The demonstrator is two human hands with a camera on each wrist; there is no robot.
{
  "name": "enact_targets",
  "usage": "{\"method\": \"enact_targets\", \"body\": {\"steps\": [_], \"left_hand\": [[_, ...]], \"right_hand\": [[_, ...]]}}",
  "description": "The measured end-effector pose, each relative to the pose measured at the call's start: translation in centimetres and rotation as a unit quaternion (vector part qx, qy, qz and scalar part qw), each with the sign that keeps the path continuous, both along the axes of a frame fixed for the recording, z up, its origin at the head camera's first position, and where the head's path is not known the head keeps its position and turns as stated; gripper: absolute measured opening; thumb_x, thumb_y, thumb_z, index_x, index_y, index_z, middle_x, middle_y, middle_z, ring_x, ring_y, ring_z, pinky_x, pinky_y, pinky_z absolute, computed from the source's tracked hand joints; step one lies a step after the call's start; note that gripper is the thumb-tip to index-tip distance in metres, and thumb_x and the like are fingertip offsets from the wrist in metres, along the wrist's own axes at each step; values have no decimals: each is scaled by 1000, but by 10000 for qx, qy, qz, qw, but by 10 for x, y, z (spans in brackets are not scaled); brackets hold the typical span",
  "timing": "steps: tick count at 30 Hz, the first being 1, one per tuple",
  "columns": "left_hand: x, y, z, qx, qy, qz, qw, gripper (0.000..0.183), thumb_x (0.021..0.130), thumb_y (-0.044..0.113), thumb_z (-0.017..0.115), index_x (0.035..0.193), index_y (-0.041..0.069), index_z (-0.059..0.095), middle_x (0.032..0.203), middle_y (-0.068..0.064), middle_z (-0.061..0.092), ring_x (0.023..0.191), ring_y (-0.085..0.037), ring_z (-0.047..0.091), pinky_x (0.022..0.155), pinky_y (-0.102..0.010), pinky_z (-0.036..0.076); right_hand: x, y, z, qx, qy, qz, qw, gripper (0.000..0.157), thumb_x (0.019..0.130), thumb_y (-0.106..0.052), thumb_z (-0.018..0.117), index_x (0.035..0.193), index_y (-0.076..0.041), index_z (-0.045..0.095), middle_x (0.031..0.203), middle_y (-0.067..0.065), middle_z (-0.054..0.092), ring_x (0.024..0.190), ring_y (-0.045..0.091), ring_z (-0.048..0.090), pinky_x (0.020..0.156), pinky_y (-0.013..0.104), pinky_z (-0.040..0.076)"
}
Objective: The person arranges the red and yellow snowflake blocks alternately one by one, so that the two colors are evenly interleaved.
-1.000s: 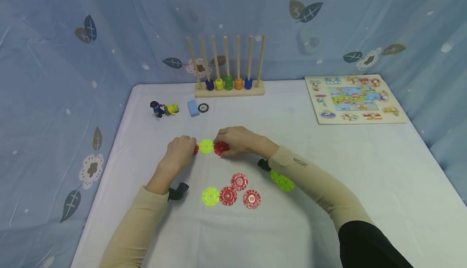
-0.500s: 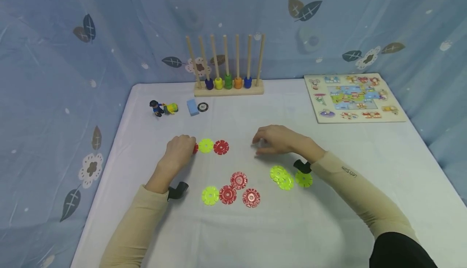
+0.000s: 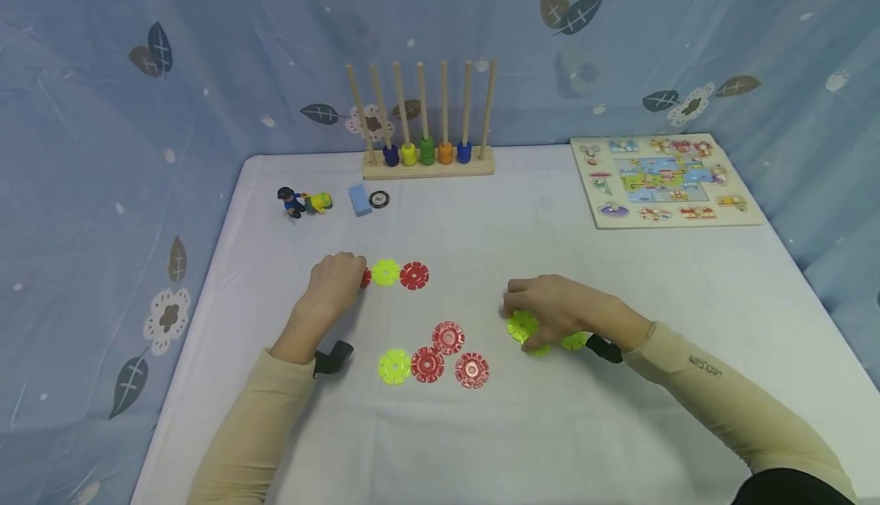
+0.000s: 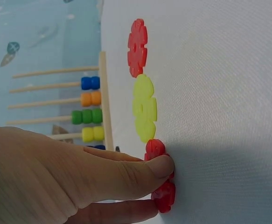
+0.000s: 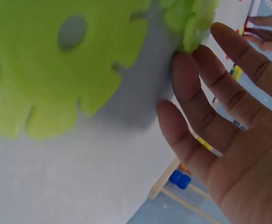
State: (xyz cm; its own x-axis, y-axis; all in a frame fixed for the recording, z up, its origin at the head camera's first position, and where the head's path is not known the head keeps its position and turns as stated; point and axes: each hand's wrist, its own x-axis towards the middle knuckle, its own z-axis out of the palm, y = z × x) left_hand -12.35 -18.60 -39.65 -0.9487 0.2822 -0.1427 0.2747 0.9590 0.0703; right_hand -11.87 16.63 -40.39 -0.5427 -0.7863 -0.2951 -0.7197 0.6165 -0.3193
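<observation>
My left hand pinches a red flower-shaped plastic disc between thumb and fingers, at the left end of a short row. Adjoining it in the row are a yellow-green disc and another red disc. At the right, my right hand is over two overlapping yellow-green discs, its fingers loosely bent and its fingertips at a disc edge in the right wrist view. Partly under that wrist lies one more yellow-green disc. Nearer me are a yellow-green disc and several red discs.
A wooden peg stand with coloured beads stands at the back. Left of it lie two toy figures, a blue block and a black round chip. A picture puzzle board occupies the back right.
My right hand has let go of the red disc at the row's right end, then moved right and nearer me to the yellow-green discs. My left hand has stayed in place.
</observation>
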Motion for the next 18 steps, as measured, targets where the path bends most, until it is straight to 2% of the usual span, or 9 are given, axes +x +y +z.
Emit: {"method": "enact_targets", "body": {"steps": [4, 10, 14, 18], "left_hand": [[0, 0, -1, 16, 64, -21, 10000, 1, 84, -1, 67, 85, -2, 66, 73, -13, 62, 61, -21, 51, 54, -34, 48], [0, -1, -1, 40, 99, -28, 9999, 2, 83, -2, 67, 84, -3, 66, 72, -13, 62, 60, -21, 50, 53, -34, 47], [0, -1, -1, 50, 66, -19, 10000, 2, 83, -3, 67, 85, -3, 66, 73, -13, 62, 61, -21, 51, 54, -34, 48], [0, -1, 0, 46, 30, -8, 10000, 3, 84, -3, 66, 87, -3, 66, 73, -13, 62, 61, -21, 50, 55, -34, 49]], "right_hand": [[5, -3, 1, 182, -111, -179, 9996, 40, 72, -36, 81, 106, -22, 65, 101, -7, 58, 80, 9, 51, 78, 32, 50], [8, -6, 2, 404, -54, -249, 9989, 47, 72, -37, 78, 113, -21, 62, 102, -4, 57, 78, 10, 51, 75, 29, 48], [6, -7, 3, 400, 94, -179, 9990, 47, 70, -37, 79, 111, -21, 62, 102, -4, 56, 77, 11, 50, 72, 28, 47], [-1, -8, 4, 307, 237, -216, 9990, 44, 69, -37, 80, 108, -22, 64, 105, -4, 56, 77, 12, 52, 76, 32, 50]]}}
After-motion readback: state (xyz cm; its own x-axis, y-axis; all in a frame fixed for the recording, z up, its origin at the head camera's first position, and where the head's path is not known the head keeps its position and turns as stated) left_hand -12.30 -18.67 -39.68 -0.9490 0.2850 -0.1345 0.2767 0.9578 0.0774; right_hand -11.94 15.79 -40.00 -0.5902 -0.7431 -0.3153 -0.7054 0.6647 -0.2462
